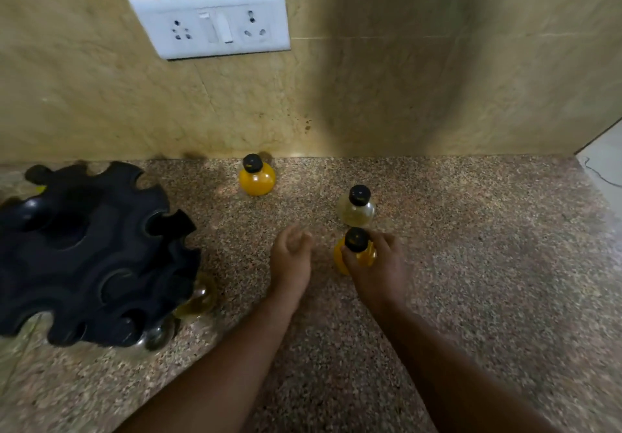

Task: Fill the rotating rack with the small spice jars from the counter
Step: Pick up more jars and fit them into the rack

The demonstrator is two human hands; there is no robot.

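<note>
While the counter (pixel 471 264) takes up the lower half of the frame, speckled stone running back to a tiled wall (pixel 437 79), the rotating rack (pixel 91 257) stands on it at centre left. It is black, tiered and notched all round. Most notches on the near side look vacant. Two round jars hang at its lower right edge, a pale yellow jar (pixel 198 298) and a darker jar (pixel 156 335), both blurred.

Just right of frame centre, the right hand (pixel 377 264) has fingers and thumb curled round a yellow jar (pixel 356 242), gripping at the neck under the black cap. Whether the base is on the stone or just off it, cannot tell. Beside it, apart from the jar, the left hand (pixel 291 257) has loosely curled fingers and holds nothing; it is motion-blurred.

Loose jars: a clear jar (pixel 356 212) sits directly behind the held one, very close, and a second yellow jar (pixel 256 180) stands against the wall at upper centre.

Judgement: the step is the pick-up.
- Lift straight up first, so the knuckles do not knock the clear jar.
- Carry it left and slide the neck into an open notch on the rack's right side, cap above, body hanging below.
- The free hand would serve best steadying or turning the rack.
- The round body looks slick, so the neck seems the safer hold.
</note>
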